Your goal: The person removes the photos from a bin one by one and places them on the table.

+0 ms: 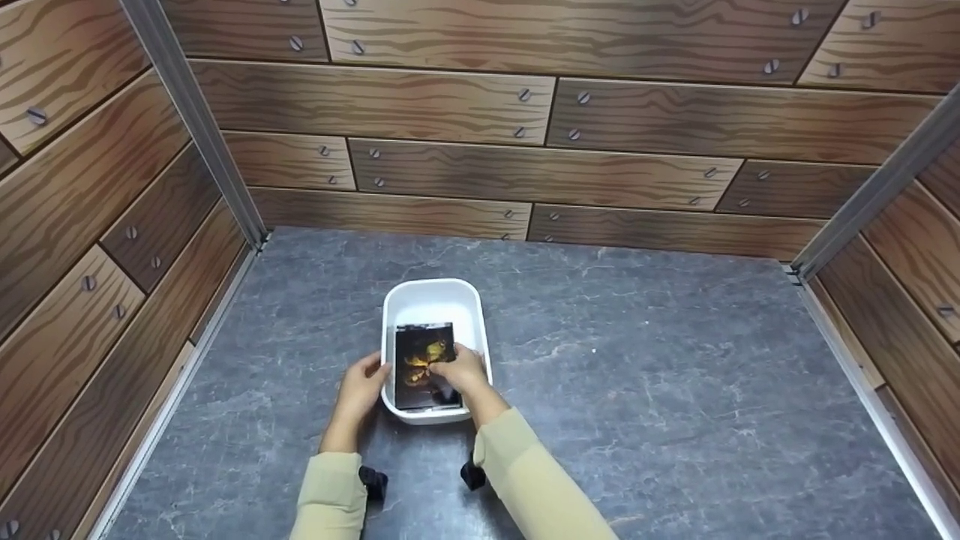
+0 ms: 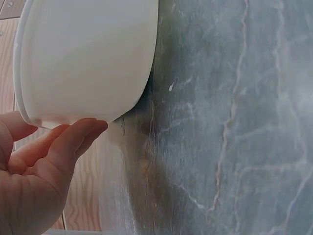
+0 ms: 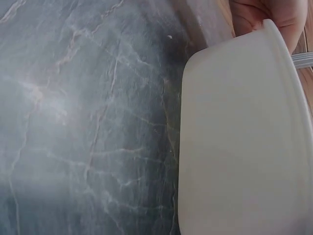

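A white plastic tub (image 1: 431, 296) with rounded corners stands on the grey floor in the head view. Inside it lies a flat, dark rectangular item with a yellow and orange picture (image 1: 421, 360), thin like a booklet or packet. My left hand (image 1: 363, 386) grips the tub's left side; in the left wrist view its thumb is at the rim and its fingers lie along the outer wall. My right hand (image 1: 463, 371) reaches over the right rim and pinches the dark item near its right edge, thumb on the picture. The right fingertips are partly hidden.
Grey marbled flooring (image 1: 637, 375) surrounds the tub. Wood-print panels (image 1: 450, 105) form the back and side walls, with metal posts (image 1: 202, 127) at the corners. A black device (image 1: 373, 484) sits at the left wrist, another (image 1: 472, 474) at the right.
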### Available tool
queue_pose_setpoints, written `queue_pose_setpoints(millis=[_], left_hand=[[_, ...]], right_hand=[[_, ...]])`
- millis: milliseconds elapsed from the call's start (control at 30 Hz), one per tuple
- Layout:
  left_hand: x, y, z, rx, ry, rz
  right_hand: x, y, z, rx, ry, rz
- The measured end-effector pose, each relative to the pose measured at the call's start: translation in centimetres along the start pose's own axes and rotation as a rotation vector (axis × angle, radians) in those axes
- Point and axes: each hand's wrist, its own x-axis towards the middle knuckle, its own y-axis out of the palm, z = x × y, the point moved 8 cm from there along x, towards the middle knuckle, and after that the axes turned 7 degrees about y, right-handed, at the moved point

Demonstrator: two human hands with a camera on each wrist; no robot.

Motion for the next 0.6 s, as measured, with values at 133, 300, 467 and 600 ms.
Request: queue_pose_setpoints(millis=[133, 300, 467, 600], left_hand=[[0.02, -0.04, 0.03, -0.006, 0.000, -0.005], [0.06, 0.06, 0.18, -0.033, -0.016, -0.007], [0.06, 0.13, 0.46, -0.049, -0.041, -0.012], [0.05, 0.14, 0.48, -0.058, -0.041, -0.008]], right_hand=[[-0.79, -0.10, 0.56, -0.012, 0.004, 0.008], [-0.70, 0.18, 0.22, 0.006, 0.045, 0.041], [-0.83, 0.10, 0.32, 0.013, 0.039, 0.040], [-0.70, 0.08, 0.25, 0.024, 0.042, 0.028]])
